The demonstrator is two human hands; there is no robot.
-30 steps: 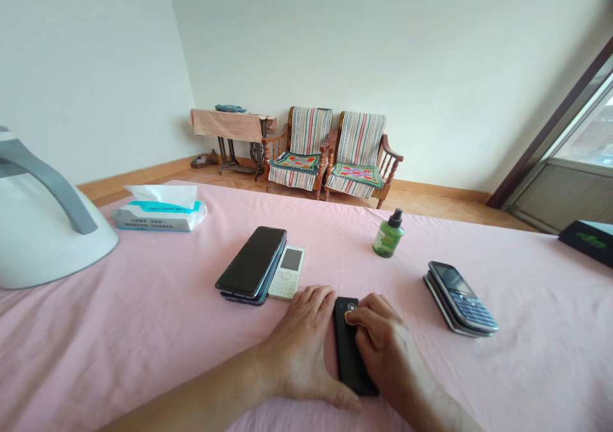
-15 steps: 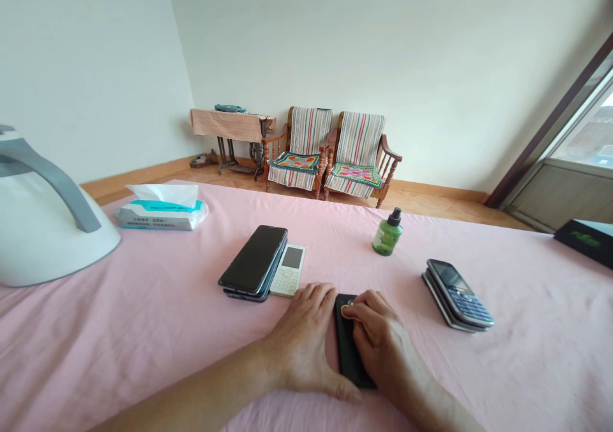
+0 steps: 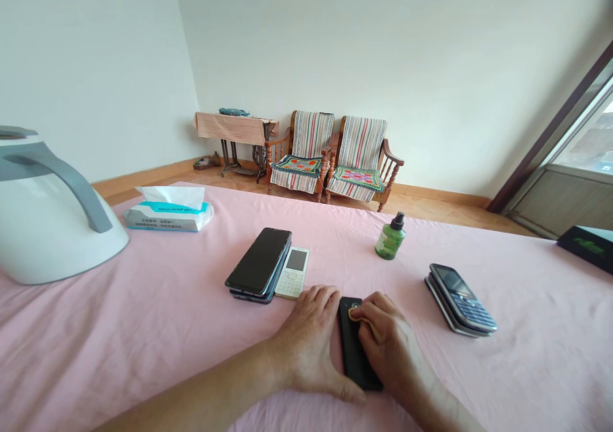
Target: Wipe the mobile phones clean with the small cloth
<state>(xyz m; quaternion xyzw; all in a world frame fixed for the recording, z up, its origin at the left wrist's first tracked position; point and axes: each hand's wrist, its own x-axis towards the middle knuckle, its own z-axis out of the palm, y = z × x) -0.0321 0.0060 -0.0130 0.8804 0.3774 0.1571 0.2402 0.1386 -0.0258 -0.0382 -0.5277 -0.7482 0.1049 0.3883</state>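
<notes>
Single head-worn view, directed forward and down over the pink tablecloth [image 3: 182,336]. Left hand [image 3: 309,349] and right hand [image 3: 390,339] lie close by, the back wall [image 3: 431,74] far off.

A pink fabric tablecloth [image 3: 182,323], a black-backed oblong phone [image 3: 355,352], a white keypad phone [image 3: 293,275], a translucent green black-capped bottle [image 3: 389,241] and red-striped white cloth chair covers [image 3: 361,139] are seen.

The right hand [image 3: 390,339] apparently pinches a tan item [image 3: 353,315] on the phone [image 3: 352,352].
</notes>
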